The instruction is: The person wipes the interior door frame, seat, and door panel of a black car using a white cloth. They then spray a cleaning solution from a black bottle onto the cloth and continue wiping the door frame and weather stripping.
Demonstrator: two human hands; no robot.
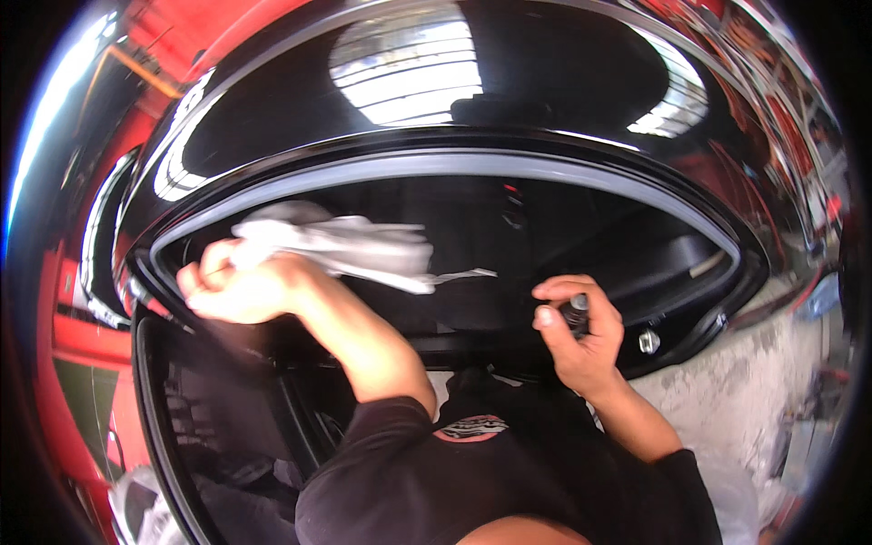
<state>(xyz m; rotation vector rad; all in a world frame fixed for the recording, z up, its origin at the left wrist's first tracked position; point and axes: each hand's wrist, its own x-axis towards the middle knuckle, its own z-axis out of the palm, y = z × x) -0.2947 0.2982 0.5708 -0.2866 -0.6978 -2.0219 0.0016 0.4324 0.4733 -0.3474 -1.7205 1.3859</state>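
Observation:
At the left of the door opening, my left hand [241, 282] is closed on a white cloth [363, 250], which trails to the right and is smeared by motion. My right hand [590, 341] is wrapped round a short dark cylinder with a grey end [576, 311]; its exact kind cannot be made out. That hand is by the opening's lower right edge, near a metal door latch striker [648, 342]. Both hands are at the side of a glossy black car [563, 64].
A pale grey trim strip [472, 164] rims the door opening over a dark interior. The opened black door [227, 409] stands at my lower left. Red structures [82, 341] are on the left, with a pale rough floor [736, 391] at the right.

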